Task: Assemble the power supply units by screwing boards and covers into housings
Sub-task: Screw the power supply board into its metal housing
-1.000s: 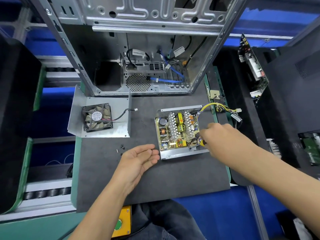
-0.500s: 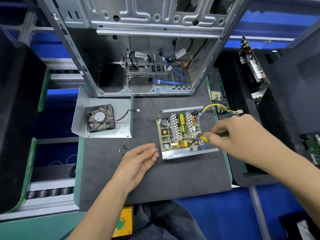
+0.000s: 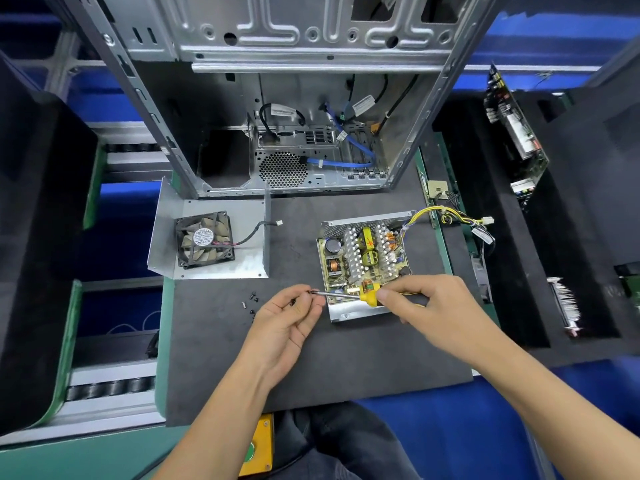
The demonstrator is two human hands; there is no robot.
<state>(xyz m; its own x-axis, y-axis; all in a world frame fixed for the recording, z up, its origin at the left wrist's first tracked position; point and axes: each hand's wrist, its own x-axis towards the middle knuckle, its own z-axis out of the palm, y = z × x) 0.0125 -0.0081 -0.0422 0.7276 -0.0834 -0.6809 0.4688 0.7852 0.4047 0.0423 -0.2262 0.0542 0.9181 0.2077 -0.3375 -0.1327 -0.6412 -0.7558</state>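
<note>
Beside the open housing [image 3: 363, 265] on the dark table [image 3: 346, 358], our right hand [image 3: 429, 306] grips the yellow screwdriver [image 3: 353, 295]; our left hand [image 3: 287, 320] fingers pinch a screw [image 3: 314, 292] at its tip; loose screws [image 3: 250, 303] lie left.

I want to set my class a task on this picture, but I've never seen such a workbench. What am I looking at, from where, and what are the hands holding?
The one view comes from a camera worn on the person's head, looking down. On the dark grey foam mat lie an open metal power supply housing with its circuit board, a bent metal cover carrying a black fan, and loose small black screws. Behind stands an empty grey computer case. The right hand grips a yellow-handled screwdriver; the left hand pinches something small and dark, probably a screw, at its tip.
</note>
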